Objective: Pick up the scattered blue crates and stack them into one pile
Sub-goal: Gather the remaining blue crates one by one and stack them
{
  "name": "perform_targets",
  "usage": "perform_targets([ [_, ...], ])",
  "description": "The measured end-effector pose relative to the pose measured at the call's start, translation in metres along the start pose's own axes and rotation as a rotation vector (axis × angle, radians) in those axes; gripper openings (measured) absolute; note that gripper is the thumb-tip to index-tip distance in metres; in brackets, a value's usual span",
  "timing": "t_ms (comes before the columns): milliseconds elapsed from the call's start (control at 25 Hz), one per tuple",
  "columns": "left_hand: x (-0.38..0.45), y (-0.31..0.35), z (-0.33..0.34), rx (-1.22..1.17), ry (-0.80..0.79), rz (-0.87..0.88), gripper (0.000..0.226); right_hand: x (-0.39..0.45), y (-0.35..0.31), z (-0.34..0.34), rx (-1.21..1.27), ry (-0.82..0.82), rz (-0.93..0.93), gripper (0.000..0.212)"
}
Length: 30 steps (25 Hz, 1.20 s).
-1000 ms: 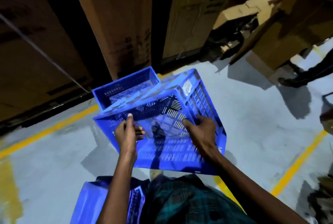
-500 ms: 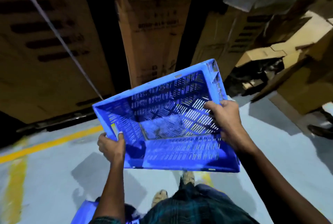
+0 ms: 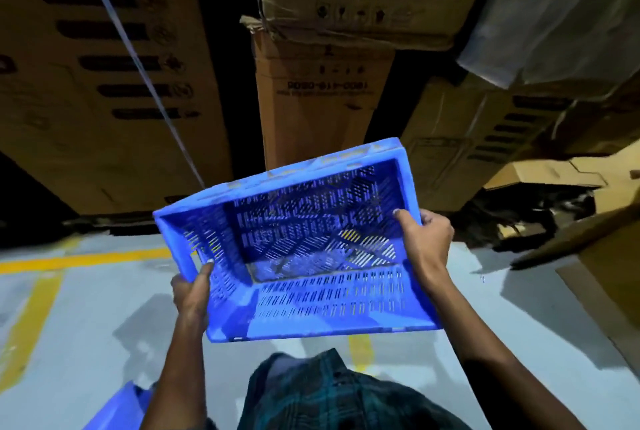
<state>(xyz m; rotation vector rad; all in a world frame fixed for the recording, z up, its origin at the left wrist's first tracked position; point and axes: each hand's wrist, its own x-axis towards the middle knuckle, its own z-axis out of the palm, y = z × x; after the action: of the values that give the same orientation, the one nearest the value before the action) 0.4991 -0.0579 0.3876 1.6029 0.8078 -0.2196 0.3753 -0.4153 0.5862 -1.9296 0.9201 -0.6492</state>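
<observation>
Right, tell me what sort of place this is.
Probably a warehouse or stockroom: tall stacked brown cardboard cartons, a grey painted concrete floor with yellow lane lines, and a blue perforated plastic crate.

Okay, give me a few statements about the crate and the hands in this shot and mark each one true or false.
1. Both hands grip the blue crate, the left hand on one short side and the right hand on the other. True.
2. The blue crate rests flat on the floor. False: it is held up in the air, tilted, with the grey floor showing below it.
3. The blue crate is packed with small boxes. False: it is empty, and its slotted bottom shows.
4. Cardboard cartons stand behind the blue crate. True.
5. Part of another blue crate shows at the bottom left. True.
</observation>
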Motion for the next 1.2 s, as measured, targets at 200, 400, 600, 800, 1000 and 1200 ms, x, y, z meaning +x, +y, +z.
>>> perform_targets([
  [200,0.022,0.01,0.012,-0.022,0.055,0.018,0.064,0.039,0.034,0.03,-0.055,-0.019,0.125,0.036],
  [400,0.053,0.042,0.032,0.037,0.057,-0.024,0.062,0.083,0.072,0.098,-0.275,-0.107,0.291,0.03],
  [600,0.093,0.058,0.042,0.146,0.05,-0.089,0.049,0.106,0.088,0.155,-0.412,-0.295,0.394,0.034],
  [800,0.123,0.065,0.047,0.242,0.018,-0.095,0.033,0.111,0.107,0.191,-0.373,-0.397,0.559,0.044],
  [1000,0.157,0.07,0.062,0.301,-0.004,-0.086,0.031,0.135,0.135,0.215,-0.346,-0.505,0.643,0.048],
  [1200,0.196,0.062,0.093,0.362,-0.036,-0.086,0.03,0.171,0.174,0.255,-0.359,-0.535,0.649,0.071],
])
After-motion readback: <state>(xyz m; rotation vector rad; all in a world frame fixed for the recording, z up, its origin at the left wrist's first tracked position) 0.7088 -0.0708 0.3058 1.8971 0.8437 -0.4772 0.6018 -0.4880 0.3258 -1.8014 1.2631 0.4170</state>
